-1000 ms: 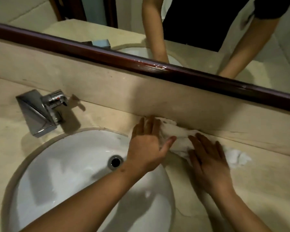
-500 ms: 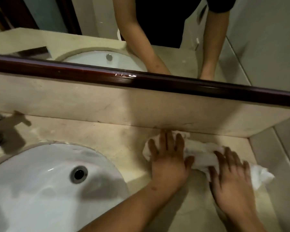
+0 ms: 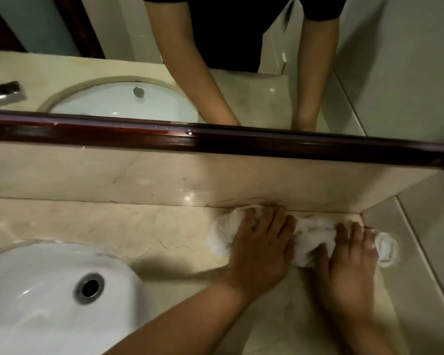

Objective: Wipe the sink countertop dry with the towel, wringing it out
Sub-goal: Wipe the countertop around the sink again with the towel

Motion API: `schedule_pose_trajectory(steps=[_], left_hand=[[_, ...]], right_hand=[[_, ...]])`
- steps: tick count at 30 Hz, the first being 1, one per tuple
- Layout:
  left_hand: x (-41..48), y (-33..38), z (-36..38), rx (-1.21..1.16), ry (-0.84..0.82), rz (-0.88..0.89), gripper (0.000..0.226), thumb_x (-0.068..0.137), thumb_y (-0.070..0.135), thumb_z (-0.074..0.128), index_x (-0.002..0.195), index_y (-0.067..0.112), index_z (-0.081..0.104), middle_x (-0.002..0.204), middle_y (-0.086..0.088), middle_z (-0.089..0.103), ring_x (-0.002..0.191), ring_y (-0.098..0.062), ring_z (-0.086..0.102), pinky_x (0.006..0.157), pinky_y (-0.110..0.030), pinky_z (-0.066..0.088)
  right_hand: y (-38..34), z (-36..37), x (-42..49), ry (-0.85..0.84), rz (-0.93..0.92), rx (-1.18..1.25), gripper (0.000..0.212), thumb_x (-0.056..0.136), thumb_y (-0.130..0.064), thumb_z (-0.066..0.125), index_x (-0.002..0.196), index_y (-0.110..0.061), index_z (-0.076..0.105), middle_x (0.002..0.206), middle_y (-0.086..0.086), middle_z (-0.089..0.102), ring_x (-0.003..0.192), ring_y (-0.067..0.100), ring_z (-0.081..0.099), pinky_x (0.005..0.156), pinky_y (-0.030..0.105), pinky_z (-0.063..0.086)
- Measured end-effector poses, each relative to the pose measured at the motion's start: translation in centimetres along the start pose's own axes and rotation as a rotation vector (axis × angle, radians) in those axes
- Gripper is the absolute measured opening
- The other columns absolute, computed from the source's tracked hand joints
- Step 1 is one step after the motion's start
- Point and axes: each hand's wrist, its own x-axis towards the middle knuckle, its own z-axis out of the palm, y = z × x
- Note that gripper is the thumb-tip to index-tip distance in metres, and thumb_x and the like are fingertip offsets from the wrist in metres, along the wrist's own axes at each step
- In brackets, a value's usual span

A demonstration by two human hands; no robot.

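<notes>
We see the crumpled white towel (image 3: 310, 237) on the beige marble countertop (image 3: 139, 226) by the far backsplash (image 3: 164, 175), right of the white oval sink (image 3: 36, 303), left hand (image 3: 260, 248) and right hand (image 3: 349, 267) pressing it flat-fingered.

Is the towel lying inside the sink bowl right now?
No. The towel lies on the countertop against the back wall, right of the sink, under both hands.

Both hands pressed a crumpled white towel (image 3: 310, 234) onto the beige marble countertop (image 3: 144, 226), left hand (image 3: 260, 248) beside right hand (image 3: 349, 265), right of the white oval sink (image 3: 36, 303)
</notes>
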Motion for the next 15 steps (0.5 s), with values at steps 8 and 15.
schedule_pose_trajectory(steps=[8, 15], left_hand=[[1.4, 0.6, -0.5, -0.046, -0.028, -0.077, 0.039, 0.098, 0.039, 0.045, 0.131, 0.021, 0.056, 0.136, -0.003, 0.054, 0.130, -0.028, 0.045, 0.106, -0.050, 0.028], [-4.3, 3.2, -3.5, -0.115, 0.001, -0.092, 0.034, 0.090, 0.038, 0.057, 0.118, 0.021, 0.063, 0.119, -0.004, 0.062, 0.114, -0.029, 0.055, 0.097, -0.049, 0.036]], right_hand=[[1.2, 0.7, 1.7, -0.017, -0.074, 0.044, 0.070, 0.102, -0.042, 0.025, 0.149, 0.007, 0.042, 0.156, 0.035, 0.034, 0.151, 0.049, 0.020, 0.125, 0.056, 0.014], [1.4, -2.8, -4.5, -0.086, -0.109, 0.069, 0.065, 0.097, -0.041, 0.034, 0.151, -0.007, 0.043, 0.161, 0.020, 0.034, 0.153, 0.039, 0.019, 0.124, 0.050, 0.017]])
